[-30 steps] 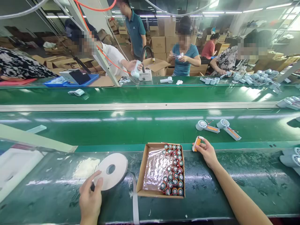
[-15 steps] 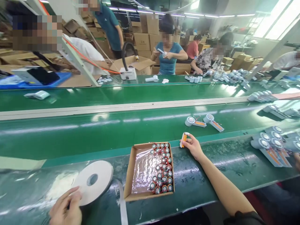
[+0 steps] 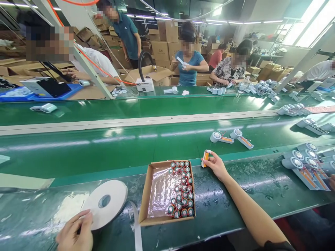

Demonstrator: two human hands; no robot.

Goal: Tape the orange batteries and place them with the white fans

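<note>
My right hand [image 3: 216,166] is closed on an orange battery [image 3: 206,159] with white along its side and top, held upright just above the front edge of the green belt. My left hand [image 3: 75,232] has thumb and forefinger together at the near left rim of a large roll of white tape [image 3: 115,198]. A loose strip of tape [image 3: 137,230] hangs from the far side of the roll toward the bench edge. Between my hands stands an open cardboard box [image 3: 145,205]; upright round cells with red wires [image 3: 184,195] fill its right side.
Two grey fan-like housings [image 3: 222,137] with orange batteries in their handles lie on the green belt [image 3: 125,150]. More grey housings [image 3: 295,162] cluster on the bench at right, near another person's hand [image 3: 332,182]. Several co-workers stand or sit beyond the far belt.
The view has shifted slightly. Both my hands keep nearly the same place and hold. At far left, a co-worker's hands and a round grey part have come into sight.
</note>
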